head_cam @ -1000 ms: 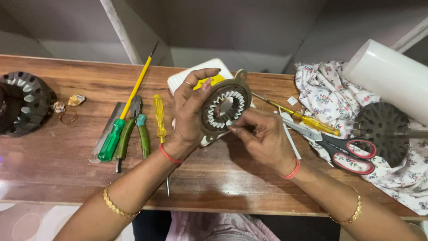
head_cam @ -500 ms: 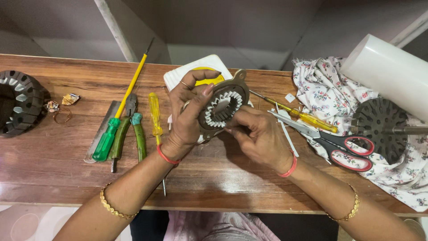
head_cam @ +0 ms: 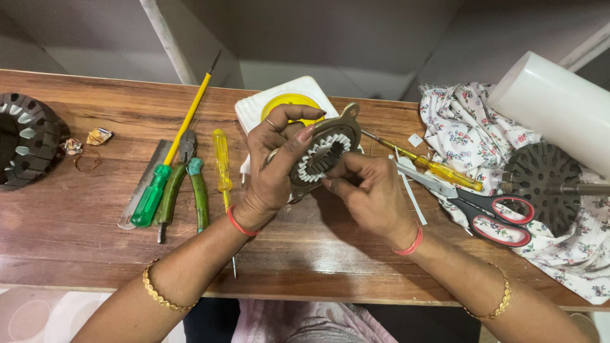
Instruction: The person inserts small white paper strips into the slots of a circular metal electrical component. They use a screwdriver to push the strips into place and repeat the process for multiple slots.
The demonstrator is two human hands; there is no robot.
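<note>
My left hand point(head_cam: 274, 166) grips a round metal motor stator ring point(head_cam: 325, 151) with white slot liners, tilted up above the wooden table point(head_cam: 76, 235). My right hand point(head_cam: 368, 190) pinches at the ring's lower inner edge with thumb and forefinger. Behind the ring lies a white square box with a yellow disc point(head_cam: 289, 101).
To the left lie a long yellow-and-green screwdriver point(head_cam: 171, 155), green-handled pliers point(head_cam: 190, 184), a small yellow screwdriver point(head_cam: 221, 159) and a flat metal blade point(head_cam: 141, 184). A dark stator point(head_cam: 25, 140) sits far left. Right: red-handled scissors point(head_cam: 495, 216), floral cloth point(head_cam: 470, 127), a dark rotor point(head_cam: 543, 184), a white roll point(head_cam: 559, 108).
The ring has tipped further on edge, with my left fingers wrapped more over its front. My right fingers stay at its lower edge.
</note>
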